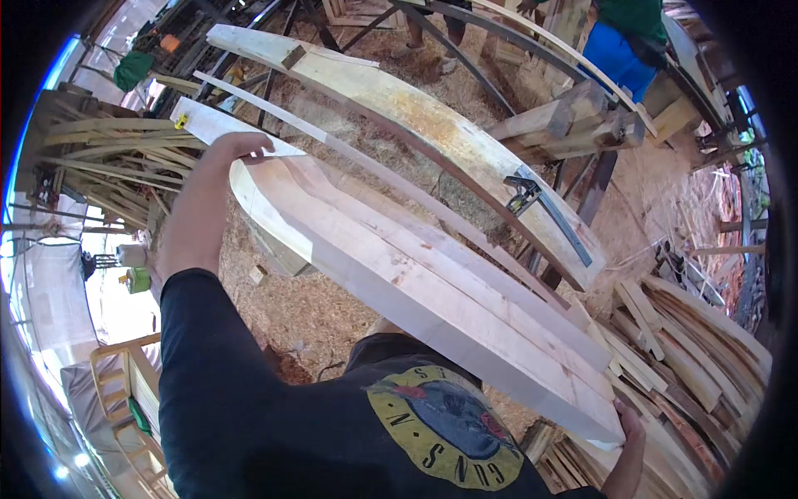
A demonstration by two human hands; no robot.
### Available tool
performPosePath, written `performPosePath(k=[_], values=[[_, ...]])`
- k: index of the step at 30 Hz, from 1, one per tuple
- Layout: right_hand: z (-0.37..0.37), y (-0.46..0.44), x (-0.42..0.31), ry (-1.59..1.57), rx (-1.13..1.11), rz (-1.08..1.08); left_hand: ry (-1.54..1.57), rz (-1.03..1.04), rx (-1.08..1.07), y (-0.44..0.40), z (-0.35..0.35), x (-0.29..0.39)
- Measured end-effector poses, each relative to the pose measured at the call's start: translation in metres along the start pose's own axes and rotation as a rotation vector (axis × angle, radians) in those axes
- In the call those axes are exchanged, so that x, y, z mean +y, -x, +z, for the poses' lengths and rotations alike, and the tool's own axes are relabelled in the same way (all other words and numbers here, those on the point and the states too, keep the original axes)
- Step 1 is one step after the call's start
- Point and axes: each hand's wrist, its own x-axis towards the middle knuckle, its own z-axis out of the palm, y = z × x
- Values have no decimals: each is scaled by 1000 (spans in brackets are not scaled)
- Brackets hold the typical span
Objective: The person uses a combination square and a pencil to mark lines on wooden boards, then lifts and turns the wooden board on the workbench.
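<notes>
Across the front of my body lies a bundle of long, pale wooden boards [432, 287], pressed side by side and curved at the far-left end. My left hand [241, 148] curls over that curved upper-left end, with its fingertips on top of the wood. At the lower-right end, my right hand [632, 426] grips the edge of the boards; part of it is hidden. Beyond the bundle runs a thin wooden strip [391, 179]. Behind that is a wide curved plank [407, 108] with a black-and-grey metal square [544, 208] lying on it.
Sawdust and shavings cover the floor [291, 312]. Stacked offcuts stand at left [108, 154], and a pile of curved boards [698, 341] lies at right. Heavy timbers [573, 125] rest behind the workbench. Another person in blue shorts [619, 58] stands at the top right.
</notes>
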Motion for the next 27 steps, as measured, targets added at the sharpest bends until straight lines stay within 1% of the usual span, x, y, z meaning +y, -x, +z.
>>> performPosePath(k=[2, 3, 4, 6, 7, 10, 12, 13, 15, 16, 19, 21, 22, 24, 26, 27], values=[[-8, -29, 30, -85, -43, -130, 51, -8, 25, -9, 19, 11], [-9, -35, 36, -97, -42, -144, 73, 48, 117, 16, 41, 15], [-9, -40, 42, -108, -41, -159, 88, 40, 133, 35, 53, 20], [-14, -33, 43, -64, 8, -76, 117, 24, 155, 55, 71, 25], [-11, -26, 41, -38, 30, -38, 304, 164, 195, 43, 79, 10], [4, -12, 32, -186, -88, 19, -76, -17, 135, 36, 73, 18], [24, 16, 14, -221, -58, -13, -60, -23, 65, 28, 66, 8], [26, 19, 13, -206, -38, -15, -88, -21, 87, 51, 74, 14], [21, 13, 18, -146, 6, -2, -43, -8, 126, 53, 79, 17], [15, 6, 20, -99, 30, 11, 32, 2, 145, 33, 81, 13], [9, -19, 31, -277, -149, 2, 271, 82, 303, -31, 79, -8], [0, -27, 34, -90, 23, 76, 164, 154, 164, -50, 70, -12], [-5, -27, 39, -34, 87, 101, -21, 193, -32, -56, 58, -13], [-4, -23, 37, -38, 106, 52, -235, 152, -124, -76, 41, -15], [0, -20, 35, -54, 109, -3, -248, 156, -84, -102, 30, -23], [1, -20, 33, -60, 111, -27, -258, 157, -72, -101, 32, -19]])
